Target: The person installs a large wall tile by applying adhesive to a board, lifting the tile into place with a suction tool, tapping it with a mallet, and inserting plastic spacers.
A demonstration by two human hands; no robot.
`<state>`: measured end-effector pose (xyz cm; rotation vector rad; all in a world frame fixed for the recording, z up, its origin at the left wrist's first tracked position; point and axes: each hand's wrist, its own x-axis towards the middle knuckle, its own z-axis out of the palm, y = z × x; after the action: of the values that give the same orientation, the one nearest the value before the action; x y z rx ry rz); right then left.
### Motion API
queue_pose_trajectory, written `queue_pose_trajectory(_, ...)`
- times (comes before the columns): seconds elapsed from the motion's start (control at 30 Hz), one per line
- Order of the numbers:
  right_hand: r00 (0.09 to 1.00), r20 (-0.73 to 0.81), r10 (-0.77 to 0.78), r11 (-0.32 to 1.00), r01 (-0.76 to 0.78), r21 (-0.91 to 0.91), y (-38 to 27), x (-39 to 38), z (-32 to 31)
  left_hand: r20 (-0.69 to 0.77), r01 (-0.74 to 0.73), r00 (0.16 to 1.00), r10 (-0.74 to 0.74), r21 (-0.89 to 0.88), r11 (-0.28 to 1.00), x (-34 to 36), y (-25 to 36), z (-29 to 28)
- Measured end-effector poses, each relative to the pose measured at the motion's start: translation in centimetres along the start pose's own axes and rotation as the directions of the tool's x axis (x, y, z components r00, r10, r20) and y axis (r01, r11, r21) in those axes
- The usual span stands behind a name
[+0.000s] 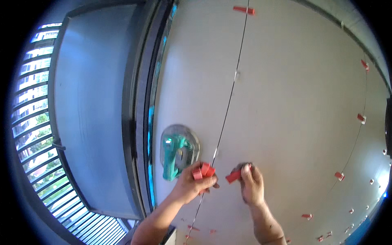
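Observation:
My left hand is closed around several red plastic wedges, in front of a pale tiled surface crossed by a dark seam. My right hand pinches another red wedge, a little to the right of the bunch and apart from it. Just up and left of my left hand, a green-handled suction lifter on a round dark pad is stuck to the pale surface.
Red wedges with white clips dot the right-hand seam and lower area; another wedge sits high on the middle seam. On the left, an open window with a bluish pane and dark frame stands beside barred openings, greenery outside.

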<state>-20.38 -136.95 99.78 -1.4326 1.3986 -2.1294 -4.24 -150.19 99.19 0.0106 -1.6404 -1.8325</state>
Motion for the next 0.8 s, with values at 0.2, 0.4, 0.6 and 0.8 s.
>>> queue_pose_trajectory(0.2,0.996,0.0,0.092,0.982,-0.091,0.167,-1.6,1.3,0.3,-0.118,-0.442,0.84,0.529,0.415,0.795,1.7,-1.2,2.5)
queue_pose_trajectory(0.4,0.994,-0.099,-0.042,0.996,0.05,0.078,-2.2,3.2,0.1,0.199,-0.567,0.644,0.739,0.772,0.288,2.6,0.6,4.4)
queue_pose_trajectory(0.6,0.981,-0.031,-0.189,0.953,0.176,-0.245,-5.3,5.5,0.7,0.326,-0.571,0.506,0.799,0.82,0.027,5.4,3.7,4.4)
queue_pose_trajectory(0.8,0.51,0.487,-0.709,-0.196,0.521,-0.831,-13.4,16.4,2.3,0.05,-0.339,0.342,0.939,0.938,0.073,10.0,7.7,-0.2)
